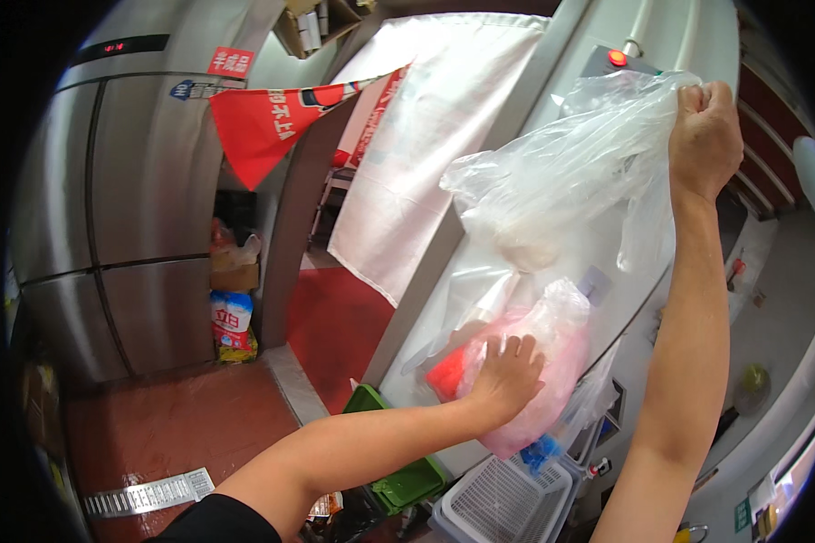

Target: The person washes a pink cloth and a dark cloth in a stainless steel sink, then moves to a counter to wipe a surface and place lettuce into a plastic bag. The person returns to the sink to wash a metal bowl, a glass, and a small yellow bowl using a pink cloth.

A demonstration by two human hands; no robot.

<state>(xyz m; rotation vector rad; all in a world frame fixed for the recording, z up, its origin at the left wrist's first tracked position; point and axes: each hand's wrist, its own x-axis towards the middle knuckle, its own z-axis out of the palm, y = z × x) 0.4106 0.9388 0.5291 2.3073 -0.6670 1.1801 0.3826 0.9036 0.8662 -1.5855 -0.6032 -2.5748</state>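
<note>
My right hand [706, 139] is raised in a fist at the upper right. It grips the edge of a clear plastic bag [570, 163], which stretches out to the left in loose folds. Lower down, my left hand [511, 377] lies with fingers spread against a bulging pink translucent plastic bag [550, 407]. Something red [446, 375] shows through the left side of that bundle. Crumpled clear plastic [567, 305] tops the bundle, in front of a white wall [435, 339]. A scrap of blue plastic [540, 453] shows beneath it.
Below the bags stand a white perforated basket [509, 499] and a green bin [414, 485]. A white curtain [435, 136] hangs in the doorway at centre. Steel refrigerator doors [156, 183] fill the left side. A metal drain grate [149, 492] crosses the red floor [176, 421].
</note>
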